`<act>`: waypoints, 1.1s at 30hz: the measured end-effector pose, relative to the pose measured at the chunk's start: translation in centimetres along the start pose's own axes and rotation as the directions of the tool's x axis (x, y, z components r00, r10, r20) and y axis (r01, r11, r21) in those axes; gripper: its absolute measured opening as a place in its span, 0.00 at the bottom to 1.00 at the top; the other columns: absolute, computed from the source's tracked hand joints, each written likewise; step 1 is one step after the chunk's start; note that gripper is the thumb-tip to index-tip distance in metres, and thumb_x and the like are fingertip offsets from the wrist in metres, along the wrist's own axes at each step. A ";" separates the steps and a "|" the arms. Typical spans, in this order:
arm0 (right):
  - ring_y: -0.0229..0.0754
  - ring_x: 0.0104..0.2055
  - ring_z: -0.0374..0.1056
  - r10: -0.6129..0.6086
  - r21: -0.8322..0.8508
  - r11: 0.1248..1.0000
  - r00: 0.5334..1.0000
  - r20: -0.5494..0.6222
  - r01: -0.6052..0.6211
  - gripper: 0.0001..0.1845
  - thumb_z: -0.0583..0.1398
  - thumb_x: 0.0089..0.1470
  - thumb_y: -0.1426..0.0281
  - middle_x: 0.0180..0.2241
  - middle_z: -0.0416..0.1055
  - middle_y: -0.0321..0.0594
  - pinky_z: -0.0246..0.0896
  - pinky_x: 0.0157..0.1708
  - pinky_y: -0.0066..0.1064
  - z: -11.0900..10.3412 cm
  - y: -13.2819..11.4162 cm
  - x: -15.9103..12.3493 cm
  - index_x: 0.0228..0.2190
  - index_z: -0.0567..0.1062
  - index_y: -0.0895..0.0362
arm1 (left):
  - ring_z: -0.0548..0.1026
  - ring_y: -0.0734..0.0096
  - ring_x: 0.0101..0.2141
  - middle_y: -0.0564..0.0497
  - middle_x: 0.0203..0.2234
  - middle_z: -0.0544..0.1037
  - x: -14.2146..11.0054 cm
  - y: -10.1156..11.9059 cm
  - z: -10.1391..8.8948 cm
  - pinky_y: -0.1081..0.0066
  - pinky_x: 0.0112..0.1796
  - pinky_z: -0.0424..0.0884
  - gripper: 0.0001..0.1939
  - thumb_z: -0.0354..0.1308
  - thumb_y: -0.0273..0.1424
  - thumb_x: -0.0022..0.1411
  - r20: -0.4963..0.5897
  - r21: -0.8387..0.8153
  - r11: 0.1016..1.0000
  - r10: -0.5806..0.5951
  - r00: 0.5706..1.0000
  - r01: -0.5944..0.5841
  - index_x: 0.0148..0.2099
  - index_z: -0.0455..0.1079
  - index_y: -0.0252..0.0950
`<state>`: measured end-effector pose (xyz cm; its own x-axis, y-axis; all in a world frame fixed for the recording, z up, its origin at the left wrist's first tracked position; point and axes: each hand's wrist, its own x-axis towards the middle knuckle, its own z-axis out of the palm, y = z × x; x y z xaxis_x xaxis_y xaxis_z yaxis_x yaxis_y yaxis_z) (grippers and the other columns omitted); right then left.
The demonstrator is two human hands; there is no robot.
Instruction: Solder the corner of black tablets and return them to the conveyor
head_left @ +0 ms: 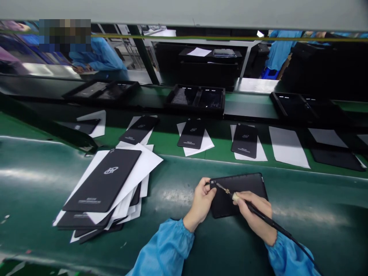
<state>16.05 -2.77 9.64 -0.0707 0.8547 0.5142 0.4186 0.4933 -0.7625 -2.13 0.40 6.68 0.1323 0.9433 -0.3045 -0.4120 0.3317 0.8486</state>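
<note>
A black tablet back cover (244, 189) lies inner side up on the dark green bench in front of me. My left hand (201, 201) is closed on its near left corner, pinching a small part I cannot make out. My right hand (254, 214) grips a soldering iron (230, 193) like a pen, its tip touching the cover's top left corner. A black cable (290, 235) runs from the iron back over my right wrist. Both sleeves are blue.
A stack of black covers (105, 180) interleaved with white sheets sits at my left. Beyond, a green conveyor (221, 142) carries more covers on paper and black trays (197, 97). People in blue coats (99, 57) work at the far side.
</note>
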 end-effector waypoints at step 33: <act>0.48 0.49 0.71 -0.193 -0.300 0.923 0.964 0.184 0.242 0.12 0.55 0.67 0.74 0.46 0.75 0.45 0.66 0.53 0.44 -1.3 4.2 2.7 0.46 0.76 0.52 | 0.78 0.71 0.26 0.54 0.29 0.82 0.4 0.4 -0.2 0.75 0.30 0.71 0.23 0.71 0.41 0.51 -0.001 0.106 0.994 -0.036 0.999 0.036 0.43 0.65 0.39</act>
<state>18.75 1.42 8.32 -0.3156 0.7580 0.5708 0.6407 0.6140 -0.4610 -2.47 0.88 6.84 0.1462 0.9306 -0.3357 -0.3095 0.3653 0.8779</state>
